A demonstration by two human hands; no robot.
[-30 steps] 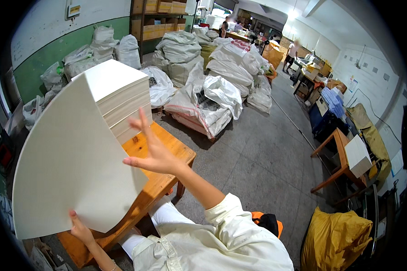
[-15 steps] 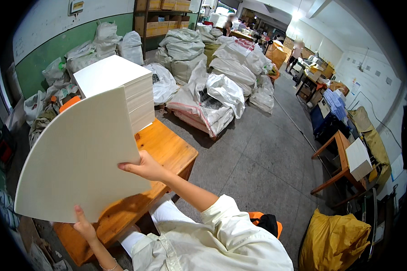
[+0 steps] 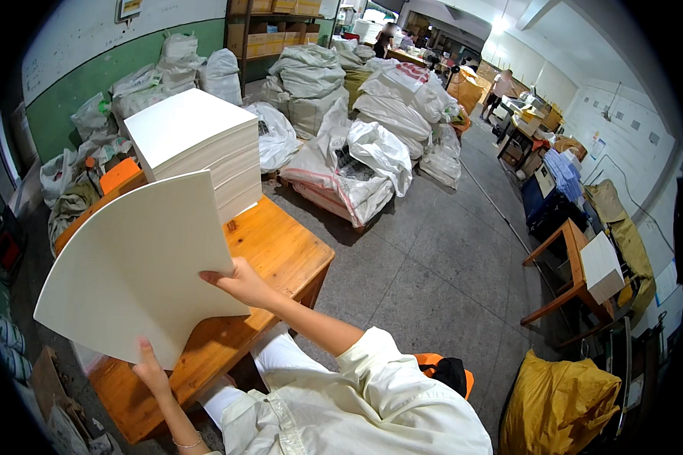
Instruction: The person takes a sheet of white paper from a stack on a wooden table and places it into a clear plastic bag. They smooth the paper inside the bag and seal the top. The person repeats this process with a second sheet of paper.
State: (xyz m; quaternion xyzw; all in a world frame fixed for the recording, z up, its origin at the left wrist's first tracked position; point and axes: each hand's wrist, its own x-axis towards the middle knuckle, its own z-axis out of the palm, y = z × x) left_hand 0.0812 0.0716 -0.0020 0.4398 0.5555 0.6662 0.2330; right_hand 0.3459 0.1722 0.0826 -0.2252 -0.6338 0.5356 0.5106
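Observation:
A large off-white paper sheet point(image 3: 140, 262) is held up at a tilt above a wooden table point(image 3: 284, 235), bowed along its middle. My left hand point(image 3: 153, 370) grips its lower edge, thumb on the near face and fingers hidden behind. On the sheet's right edge my right hand point(image 3: 240, 283) is closed, again with the thumb in front. Whether it is one sheet or a few together I cannot tell. Behind it, a tall stack of white sheets point(image 3: 193, 133) stands at the table's far end, its lower left part covered by the held sheet.
Bulging white sacks point(image 3: 357, 171) lie on the floor beyond the table, others along the green wall. At right are a wooden stool point(image 3: 573, 262) bearing a white paper stack point(image 3: 601, 265) and a yellow sack point(image 3: 560, 402). People stand far back.
The sheet has curved more, and its left part has shifted slightly right. My left hand has moved a little up and right with it; my right hand has stayed nearly in place.

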